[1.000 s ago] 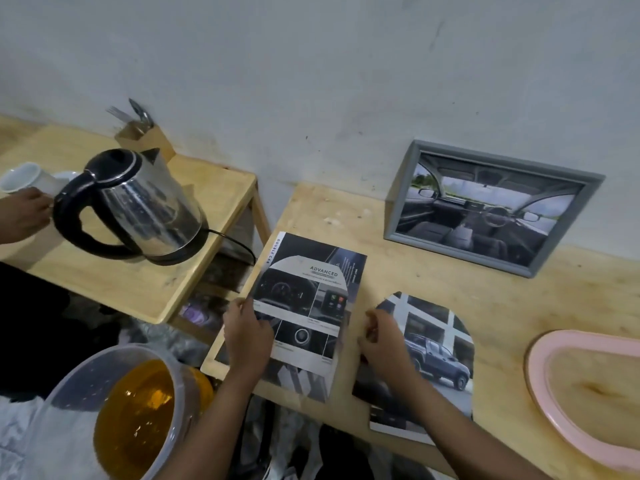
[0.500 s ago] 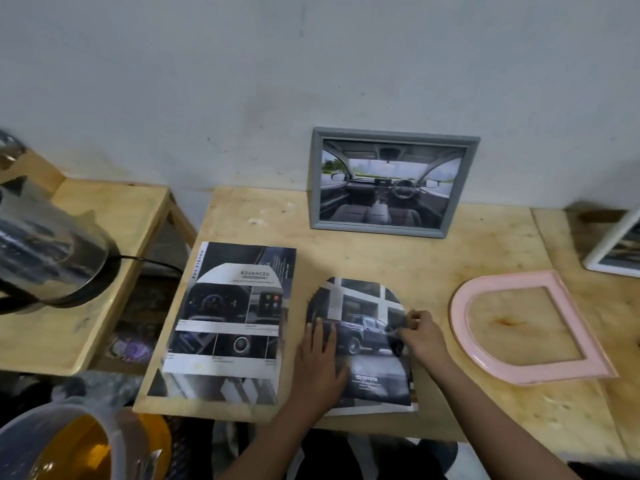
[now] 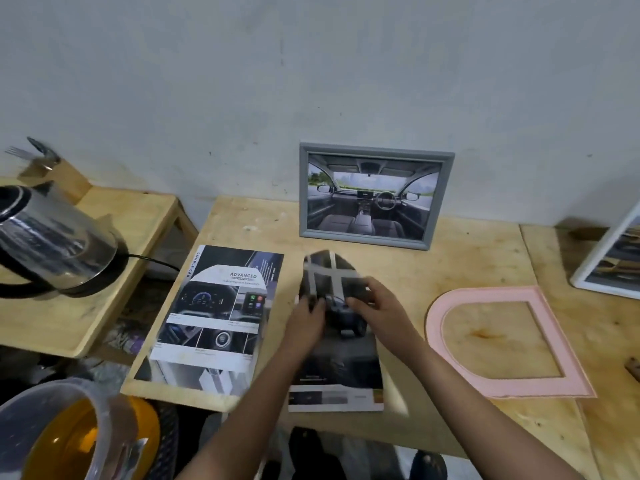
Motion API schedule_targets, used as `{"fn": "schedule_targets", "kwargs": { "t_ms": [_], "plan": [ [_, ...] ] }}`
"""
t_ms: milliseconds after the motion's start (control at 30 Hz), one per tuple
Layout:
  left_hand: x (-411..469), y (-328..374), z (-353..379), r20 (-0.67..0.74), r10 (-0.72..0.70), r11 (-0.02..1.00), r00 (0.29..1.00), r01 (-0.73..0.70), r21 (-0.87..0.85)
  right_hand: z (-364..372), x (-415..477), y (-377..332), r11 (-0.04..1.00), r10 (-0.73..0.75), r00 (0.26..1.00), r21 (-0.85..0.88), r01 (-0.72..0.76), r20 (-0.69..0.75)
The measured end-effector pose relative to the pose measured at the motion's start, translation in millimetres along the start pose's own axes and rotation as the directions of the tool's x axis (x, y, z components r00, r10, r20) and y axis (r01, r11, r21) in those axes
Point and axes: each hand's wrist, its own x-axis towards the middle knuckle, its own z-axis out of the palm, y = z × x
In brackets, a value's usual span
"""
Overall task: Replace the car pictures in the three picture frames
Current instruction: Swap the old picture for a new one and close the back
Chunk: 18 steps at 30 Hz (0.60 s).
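Observation:
An arch-topped car picture (image 3: pixel 337 362) lies on the wooden table (image 3: pixel 415 271), its near end hanging over the front edge. My left hand (image 3: pixel 306 318) and my right hand (image 3: pixel 377 304) both hold it near its upper part, which looks lifted and blurred. To its right lies an empty pink arch-shaped frame (image 3: pixel 561 382). A grey frame (image 3: pixel 375 195) with a car-interior picture leans on the wall behind. A white frame (image 3: pixel 613 258) leans at the right edge. A car brochure page (image 3: pixel 214 317) lies to the left.
A steel kettle (image 3: pixel 52 244) with its cord stands on a lower side table (image 3: pixel 114 237) at left, with a wooden cutlery holder (image 3: pixel 59 178) behind it. A clear tub with an orange inside (image 3: pixel 76 438) sits at bottom left.
Both hands moved up the arch-topped picture and now grip its upper part, raising it off the table. The view shifted slightly, bringing the white frame further in.

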Motion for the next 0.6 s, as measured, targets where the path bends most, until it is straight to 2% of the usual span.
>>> {"fn": "schedule_targets", "kwargs": {
  "t_ms": [67,100,167,233,333,400,500,600],
  "plan": [
    [-15,44,-4,-0.001,0.049,0.961,0.999,-0.047,-0.274,-18,-7,-23,0.981,-0.188,0.982,-0.041,0.188,-0.001],
    [-25,66,-6,0.016,0.08,0.9,0.997,-0.065,-0.432,-28,-10,-33,0.949,-0.306,0.952,-0.084,0.303,-0.023],
    [-41,101,-4,0.092,0.158,0.751,0.983,-0.06,-0.658,-52,-18,-47,0.834,-0.535,0.84,-0.218,0.508,-0.09],
    [-54,126,8,0.159,0.258,0.667,0.953,-0.057,-0.742,-78,-27,-49,0.722,-0.665,0.737,-0.355,0.594,-0.12],
    [-63,141,45,0.206,0.31,0.624,0.928,-0.036,-0.781,-119,-46,-37,0.6,-0.741,0.669,-0.514,0.613,-0.068],
    [-64,139,77,0.256,0.285,0.595,0.924,0.039,-0.803,-147,-62,-17,0.553,-0.722,0.692,-0.6,0.579,0.003],
    [-64,122,124,0.351,0.163,0.555,0.922,0.209,-0.805,-182,-84,23,0.525,-0.622,0.777,-0.685,0.505,0.096],
    [-59,93,169,0.265,0.108,0.622,0.958,0.143,-0.77,-205,-109,67,0.488,-0.496,0.851,-0.755,0.438,0.172]
  ]
}}
